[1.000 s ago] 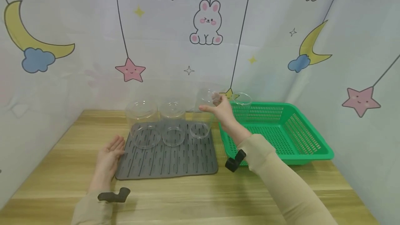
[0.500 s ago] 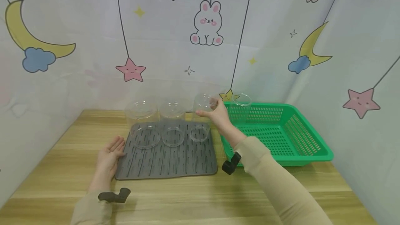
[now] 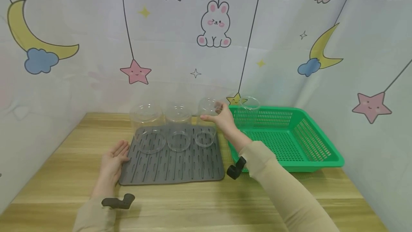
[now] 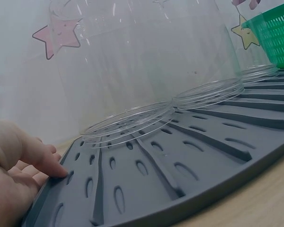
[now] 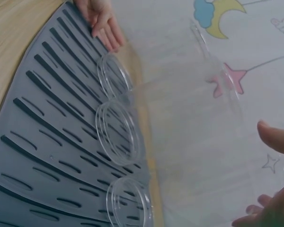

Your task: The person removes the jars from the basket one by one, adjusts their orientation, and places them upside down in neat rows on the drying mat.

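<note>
My right hand (image 3: 225, 120) holds the upper part of a clear plastic cup (image 3: 206, 131), thumb on the near side and fingers behind. That cup stands rim down on a grey ribbed drying mat (image 3: 173, 167). To its left, on the same mat, stand a second clear cup (image 3: 178, 131) and a wider third one (image 3: 149, 128); in the right wrist view the three rims (image 5: 128, 203) lie in a row. My left hand (image 3: 112, 160), palm up with fingers extended, rests at the mat's left edge. A fingertip (image 4: 59, 171) touches that edge in the left wrist view.
A green slotted plastic basket (image 3: 322, 163) sits right of the mat, with another clear cup (image 3: 249, 112) standing in its back left corner, rim up. Behind the wooden table (image 3: 180, 210) hangs a white curtain (image 3: 173, 46) with printed cartoons.
My right hand has brought the clear cup down and slightly left, onto the mat beside the other two. The left hand has stayed at the mat's edge.
</note>
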